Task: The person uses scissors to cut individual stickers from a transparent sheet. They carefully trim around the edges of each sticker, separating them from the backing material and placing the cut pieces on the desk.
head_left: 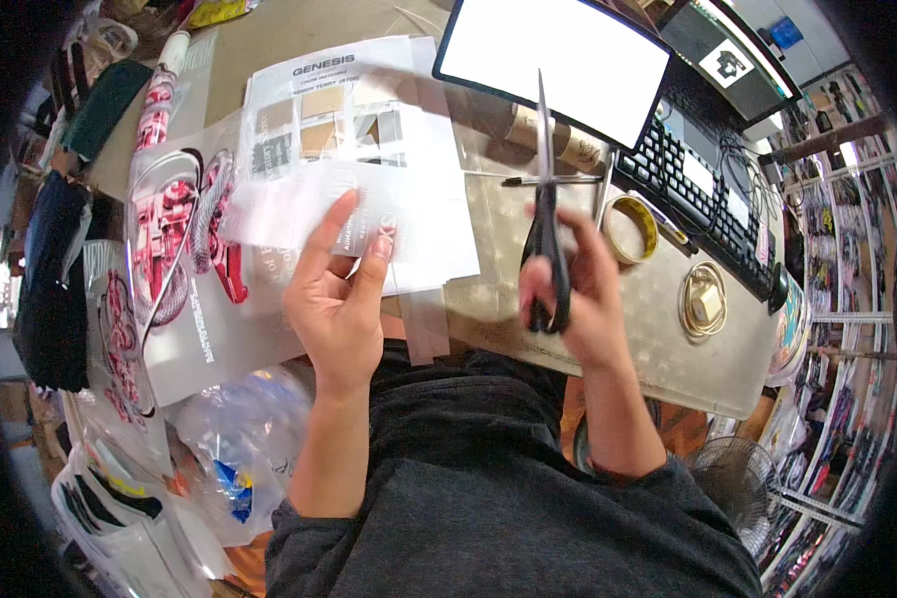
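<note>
My left hand (331, 314) pinches a small translucent piece of printed film (405, 194) between thumb and forefinger. Pale lettering and a red mark show on it. A whitish, motion-smeared flap (269, 207) reaches out to the left of the fingers. To the right, my right hand (600, 289) grips a pair of black-handled scissors (544, 214) by the handles, blades pointing up and away from me. The blades look nearly together and are apart from the film. Beneath the left hand lie white printed sheets (456, 214) with tan and grey swatches.
A large clear film with red-and-black graphics (174, 339) covers the table's left side and hangs over its edge. Beyond the scissors are a bright tablet-like screen (558, 60), a pen (568, 180), a tape roll (631, 229), a keyboard (703, 174) and a coiled cable with charger (705, 301).
</note>
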The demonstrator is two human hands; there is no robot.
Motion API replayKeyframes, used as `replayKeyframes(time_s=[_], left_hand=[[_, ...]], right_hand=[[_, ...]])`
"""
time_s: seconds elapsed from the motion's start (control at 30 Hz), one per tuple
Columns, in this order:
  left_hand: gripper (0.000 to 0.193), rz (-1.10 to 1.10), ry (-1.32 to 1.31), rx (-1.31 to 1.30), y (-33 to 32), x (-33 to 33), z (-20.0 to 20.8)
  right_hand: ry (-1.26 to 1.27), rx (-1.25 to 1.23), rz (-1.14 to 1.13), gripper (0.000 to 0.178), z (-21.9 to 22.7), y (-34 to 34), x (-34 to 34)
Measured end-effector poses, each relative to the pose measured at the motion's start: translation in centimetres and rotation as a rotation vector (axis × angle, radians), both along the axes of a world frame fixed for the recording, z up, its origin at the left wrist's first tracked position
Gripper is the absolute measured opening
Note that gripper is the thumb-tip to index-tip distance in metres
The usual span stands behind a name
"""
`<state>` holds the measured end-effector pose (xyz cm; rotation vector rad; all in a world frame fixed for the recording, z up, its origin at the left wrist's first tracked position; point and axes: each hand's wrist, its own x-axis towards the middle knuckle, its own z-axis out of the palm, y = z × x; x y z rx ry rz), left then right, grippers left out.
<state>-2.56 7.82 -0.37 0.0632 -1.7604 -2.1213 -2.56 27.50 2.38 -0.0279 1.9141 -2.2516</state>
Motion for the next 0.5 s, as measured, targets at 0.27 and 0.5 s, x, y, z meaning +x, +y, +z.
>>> replayKeyframes(time_s=[0.27,0.5], left_hand=[[0.04,0.083,0.04,0.101,1.6,-1.3,-0.2],[0.043,0.095,0.052,-0.014,1.2,-2.3,-1.3]], right_hand=[[-0.111,-0.217,0.197,0.072,-2.9,-1.7,4.3],[-0.191,-0.091,0.288,0.078,-3.3,-2.7,5.5]])
